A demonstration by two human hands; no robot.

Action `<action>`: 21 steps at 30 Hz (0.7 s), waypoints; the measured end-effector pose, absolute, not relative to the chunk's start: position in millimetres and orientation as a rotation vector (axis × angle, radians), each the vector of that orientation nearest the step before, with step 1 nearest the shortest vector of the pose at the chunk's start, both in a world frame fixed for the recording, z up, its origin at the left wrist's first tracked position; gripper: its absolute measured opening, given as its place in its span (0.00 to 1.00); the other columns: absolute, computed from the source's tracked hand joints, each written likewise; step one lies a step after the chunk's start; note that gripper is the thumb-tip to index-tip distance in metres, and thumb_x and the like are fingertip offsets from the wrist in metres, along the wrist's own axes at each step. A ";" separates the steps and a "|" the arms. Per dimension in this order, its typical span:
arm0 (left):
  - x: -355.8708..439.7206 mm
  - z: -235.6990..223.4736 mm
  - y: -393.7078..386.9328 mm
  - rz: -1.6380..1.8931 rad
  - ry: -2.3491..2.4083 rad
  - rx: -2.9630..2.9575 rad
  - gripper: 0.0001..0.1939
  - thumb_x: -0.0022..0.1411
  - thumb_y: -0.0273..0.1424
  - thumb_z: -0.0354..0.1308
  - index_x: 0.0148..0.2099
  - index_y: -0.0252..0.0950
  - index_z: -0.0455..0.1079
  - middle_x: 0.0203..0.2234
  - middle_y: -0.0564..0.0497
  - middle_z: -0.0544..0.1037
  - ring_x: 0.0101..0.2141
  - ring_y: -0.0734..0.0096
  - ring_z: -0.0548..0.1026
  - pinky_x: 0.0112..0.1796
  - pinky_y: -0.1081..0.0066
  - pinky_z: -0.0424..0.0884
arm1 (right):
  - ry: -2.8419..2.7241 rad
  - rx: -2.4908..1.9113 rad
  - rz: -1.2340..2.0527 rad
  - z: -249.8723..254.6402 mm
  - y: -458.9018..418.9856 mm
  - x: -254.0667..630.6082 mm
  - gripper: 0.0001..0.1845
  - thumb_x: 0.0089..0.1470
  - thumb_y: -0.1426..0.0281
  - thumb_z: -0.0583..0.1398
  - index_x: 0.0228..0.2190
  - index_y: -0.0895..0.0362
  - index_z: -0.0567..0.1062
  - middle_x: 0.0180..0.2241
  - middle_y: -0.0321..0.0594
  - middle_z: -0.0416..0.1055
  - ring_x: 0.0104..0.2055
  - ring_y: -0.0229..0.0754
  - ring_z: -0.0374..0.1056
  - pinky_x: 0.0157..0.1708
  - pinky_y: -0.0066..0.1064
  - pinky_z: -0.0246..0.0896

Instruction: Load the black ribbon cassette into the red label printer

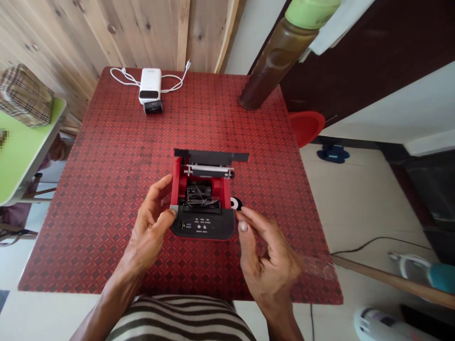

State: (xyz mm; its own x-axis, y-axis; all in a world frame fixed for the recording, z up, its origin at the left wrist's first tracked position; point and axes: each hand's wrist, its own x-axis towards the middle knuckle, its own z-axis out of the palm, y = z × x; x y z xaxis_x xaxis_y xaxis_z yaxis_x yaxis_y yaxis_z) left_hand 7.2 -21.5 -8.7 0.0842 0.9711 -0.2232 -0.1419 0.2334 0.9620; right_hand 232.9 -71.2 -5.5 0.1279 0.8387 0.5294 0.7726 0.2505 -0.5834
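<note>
**Hands Bracketed Open Device on Red Tabletop**

White lettering and icons marked the black front panel of an open red-and-black device, too small to read, as was the print on its tiny display. The left grip was closed on the device's left side, thumb on a gray corner tab, fingers along the red wall. The right grip had thumb and forefinger tips close together at the right front corner; whether they pinched anything could not be told. The device lay between both grips on the patterned tabletop, lid raised on the far side, dark crinkled material in its bay. A black-and-white round piece sat just beyond the right fingertips. Farther back were a black cylinder, a white box with faint, illegible print, a white cable and a green-capped bottle.
</note>
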 end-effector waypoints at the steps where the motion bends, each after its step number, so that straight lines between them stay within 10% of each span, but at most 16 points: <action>1: 6.2 -9.5 -22.2 1.055 1.153 0.969 0.32 0.76 0.37 0.63 0.78 0.46 0.67 0.76 0.42 0.75 0.73 0.46 0.75 0.65 0.49 0.78 | -1.657 -1.510 0.091 -3.1 -69.5 234.6 0.17 0.72 0.77 0.67 0.58 0.51 0.84 0.45 0.44 0.91 0.40 0.49 0.89 0.44 0.39 0.88; 21: -16.3 -42.5 1.2 1.152 1.179 0.916 0.25 0.75 0.52 0.69 0.64 0.43 0.81 0.64 0.41 0.85 0.67 0.43 0.80 0.72 0.45 0.69 | -2.723 -1.440 0.506 39.8 55.2 210.6 0.09 0.75 0.78 0.63 0.47 0.56 0.84 0.50 0.48 0.87 0.53 0.54 0.83 0.51 0.43 0.73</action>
State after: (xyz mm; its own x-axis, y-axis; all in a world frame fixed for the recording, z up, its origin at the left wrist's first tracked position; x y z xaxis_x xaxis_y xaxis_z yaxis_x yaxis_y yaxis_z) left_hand -16.3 1.2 -42.5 -0.0007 0.9786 -0.2056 -0.1831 0.2020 0.9621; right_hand 210.6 55.2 39.8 -0.5740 0.8081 -0.1323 0.8017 0.5217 -0.2919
